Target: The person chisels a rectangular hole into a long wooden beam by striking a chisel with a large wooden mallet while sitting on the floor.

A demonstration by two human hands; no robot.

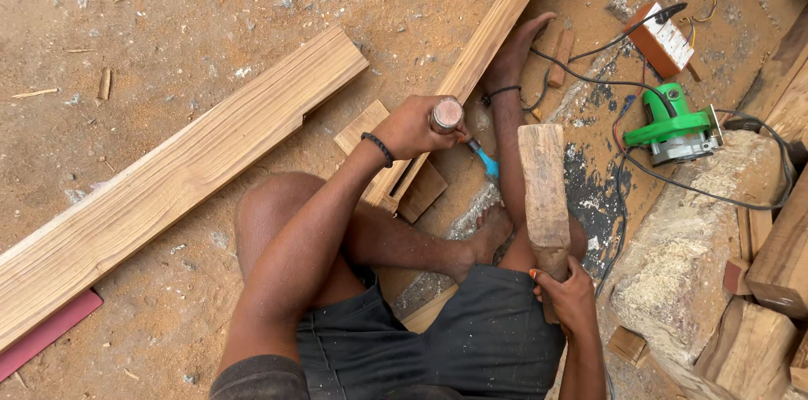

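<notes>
Your left hand [414,127] is wrapped tight around the round wooden handle of a chisel with a blue neck [461,132], whose tip rests on the long narrow wooden plank [471,63] running toward one o'clock. Your right hand [568,295] grips the thick wooden block mallet [544,194], standing up just at three o'clock of the chisel. A green electric power tool [673,127] sits farther out at three o'clock.
</notes>
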